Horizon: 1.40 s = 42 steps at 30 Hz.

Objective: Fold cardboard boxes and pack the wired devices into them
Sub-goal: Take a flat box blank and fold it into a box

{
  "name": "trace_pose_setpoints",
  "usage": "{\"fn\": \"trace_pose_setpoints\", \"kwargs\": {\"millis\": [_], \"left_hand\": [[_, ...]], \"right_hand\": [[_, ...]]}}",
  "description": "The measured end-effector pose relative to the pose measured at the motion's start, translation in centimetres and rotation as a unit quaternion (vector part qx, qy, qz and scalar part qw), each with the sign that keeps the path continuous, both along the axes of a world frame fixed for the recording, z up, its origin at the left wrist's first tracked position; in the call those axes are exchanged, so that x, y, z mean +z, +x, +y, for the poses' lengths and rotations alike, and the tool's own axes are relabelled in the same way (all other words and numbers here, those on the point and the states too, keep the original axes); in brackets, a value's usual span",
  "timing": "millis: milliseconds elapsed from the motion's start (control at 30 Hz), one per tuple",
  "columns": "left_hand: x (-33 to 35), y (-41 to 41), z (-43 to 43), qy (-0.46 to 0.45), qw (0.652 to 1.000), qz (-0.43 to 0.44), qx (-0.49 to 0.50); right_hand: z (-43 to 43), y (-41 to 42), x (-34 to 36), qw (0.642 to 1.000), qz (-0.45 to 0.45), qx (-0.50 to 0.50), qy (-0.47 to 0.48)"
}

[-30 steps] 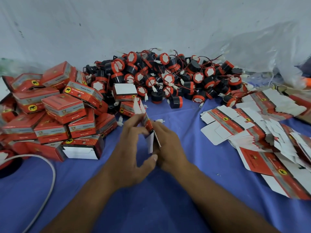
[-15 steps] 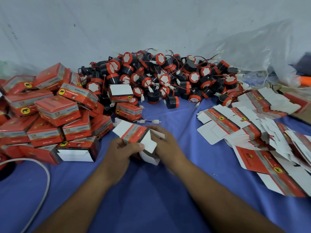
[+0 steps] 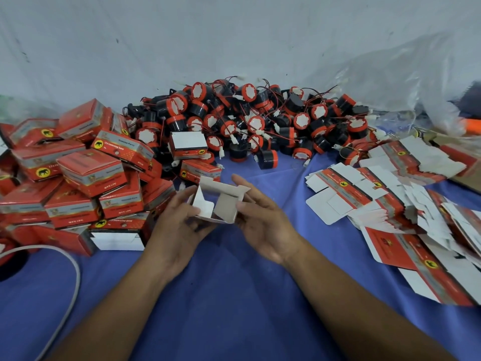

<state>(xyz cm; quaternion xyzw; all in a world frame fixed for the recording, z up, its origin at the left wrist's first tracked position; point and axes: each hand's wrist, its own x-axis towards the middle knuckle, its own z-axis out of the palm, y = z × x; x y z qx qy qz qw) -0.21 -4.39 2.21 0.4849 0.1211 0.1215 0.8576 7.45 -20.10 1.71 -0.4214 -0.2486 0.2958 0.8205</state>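
The half-folded box [image 3: 221, 204] is tilting its open white inside toward the camera, with its long axis running left to right. The left hand [image 3: 177, 230] and right hand [image 3: 265, 227] are grasping its two ends with their fingers over the blue surface [image 3: 234, 295]. Behind the box, wired devices [image 3: 247, 121] are lying heaped against a pale wall [image 3: 208, 35]. Packed boxes [image 3: 91, 173] are piling up left of it, and flat blanks [image 3: 390, 199] are lying to its right.

Bare counter [image 3: 234, 295] is wide along the near edge and narrows twd the back. Left side is blocked by the box pile [image 3: 91, 173], w/ a cable [image 3: 74, 280] looping in front of it. On the right, flats [image 3: 390, 204] sprawl and overlap. The back is shut off by devices [image 3: 247, 121], wires poking out. Mid-lane, left hand [image 3: 179, 225] & right hand [image 3: 263, 225] hold an open box [image 3: 221, 201]. A clear strip btwn right hand & flats reaches the devices.
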Motion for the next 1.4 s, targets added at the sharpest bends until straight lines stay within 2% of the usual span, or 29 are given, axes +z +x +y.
{"fn": "trace_pose_setpoints", "kwargs": {"millis": [67, 200, 333, 467, 533, 633, 733, 800, 933, 1033, 1100, 1200, 1333, 1400], "left_hand": [[-0.3, -0.2, -0.4, 0.0, 0.999, 0.015, -0.03], [-0.5, -0.5, -0.7, 0.011, 0.998, -0.004, -0.067], [-0.9, -0.3, -1.1, 0.016, 0.996, -0.02, -0.083], [-1.0, -0.1, -1.4, 0.032, 0.991, -0.029, -0.124], [-0.9, -0.1, -1.2, 0.024, 0.992, -0.024, -0.125], [-0.9, -0.2, -1.0, 0.001, 0.994, -0.013, -0.111], [-0.8, -0.2, -1.0, -0.038, 0.995, 0.002, -0.09], [-0.7, -0.2, -1.0, -0.04, 0.995, 0.01, -0.089], [-0.9, -0.1, -1.1, -0.037, 0.996, 0.021, -0.078], [-0.9, -0.2, -1.1, -0.012, 0.996, 0.015, -0.084], [-0.8, -0.3, -1.1, -0.012, 0.995, 0.003, -0.101], [-0.7, -0.5, -0.7, -0.055, 0.993, 0.0, -0.108], [-0.4, -0.4, -1.0, -0.045, 0.994, 0.009, -0.101], [-0.4, -0.4, -1.2, -0.029, 0.995, 0.008, -0.093]], "right_hand": [[0.3, -0.1, -0.4, 0.996, -0.06, -0.05, -0.048], [0.8, -0.1, -1.3, 0.96, -0.144, -0.15, -0.188], [0.5, 0.0, -0.9, 0.934, -0.221, -0.179, -0.216], [0.3, 0.1, -1.0, 0.866, -0.377, -0.221, -0.244], [0.3, 0.0, -0.8, 0.866, -0.39, -0.22, -0.221], [0.3, -0.3, -0.5, 0.9, -0.325, -0.204, -0.205], [0.5, -0.4, 0.1, 0.963, -0.125, -0.168, -0.171], [0.6, -0.5, 0.4, 0.982, -0.011, -0.141, -0.124], [0.3, -0.1, 0.3, 0.997, 0.034, -0.075, -0.015], [0.4, 0.2, 0.3, 0.997, 0.047, -0.063, -0.022], [0.8, 0.2, -0.2, 0.992, -0.007, -0.099, -0.083], [0.9, 0.2, -1.1, 0.952, -0.158, -0.165, -0.204], [0.3, 0.5, -1.4, 0.884, -0.348, -0.197, -0.24], [0.3, 0.3, -1.4, 0.867, -0.388, -0.199, -0.243]]}}
